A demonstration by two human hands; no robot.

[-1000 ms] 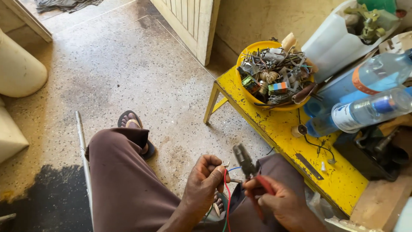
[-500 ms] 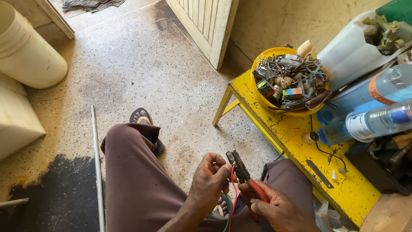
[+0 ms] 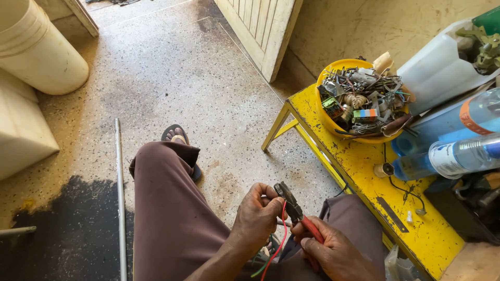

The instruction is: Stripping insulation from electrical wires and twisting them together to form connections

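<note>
My left hand (image 3: 256,214) pinches thin wires (image 3: 274,248), one red and one green, which trail down between my knees. My right hand (image 3: 333,252) grips the red handles of a pair of pliers (image 3: 292,209). The dark jaws of the pliers point up and left and meet the red wire just beside my left fingertips. Both hands hover over my lap, above brown trousers (image 3: 172,218). One sandalled foot (image 3: 177,136) rests on the speckled floor.
A yellow bench (image 3: 364,171) stands to my right with a yellow bowl (image 3: 333,117) full of scrap parts and wire, plastic bottles (image 3: 453,156) and a white jerrycan (image 3: 442,67). A metal rod (image 3: 120,198) lies on the floor; a white bucket (image 3: 36,47) and a door (image 3: 263,26) stand farther off.
The view has shifted right and down, so the bench and bowl sit farther right. My hands stay together; the plier jaws have closed in on the red wire.
</note>
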